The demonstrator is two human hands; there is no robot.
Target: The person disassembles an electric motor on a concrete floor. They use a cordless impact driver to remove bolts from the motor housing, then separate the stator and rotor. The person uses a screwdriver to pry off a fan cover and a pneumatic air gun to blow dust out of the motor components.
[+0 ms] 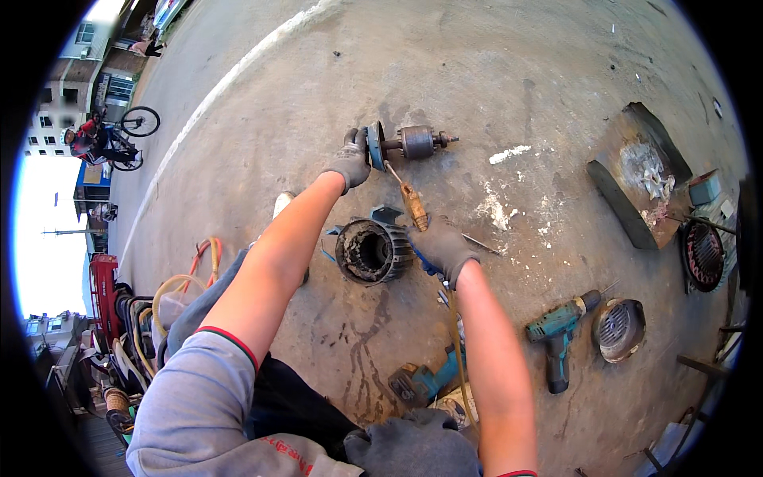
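Observation:
My gloved left hand [350, 164] is closed on the blue end cover [375, 146] of a motor rotor [417, 143], whose shaft points right, above the ground. In my gloved right hand [447, 249] is a screwdriver [413, 205] with a worn yellow-brown handle. Its blade reaches up to the cover's edge; whether they touch I cannot tell. Under the same hand shows a blue piece [427, 262], mostly hidden, near a tan hose [458, 342]. A thin metal rod [482, 243] sticks out past that hand. Below the rotor lies the finned motor housing [373, 250], its dirty bore facing me.
A teal cordless drill [559, 338] and a round vented cover [620, 330] lie at right. An angle grinder [425, 383] lies close to my body. White crumbs [497, 211] dot the concrete. Farther right are a curved sheet [624, 203] and a wound stator [703, 256]. A cyclist [99, 143] is at far left.

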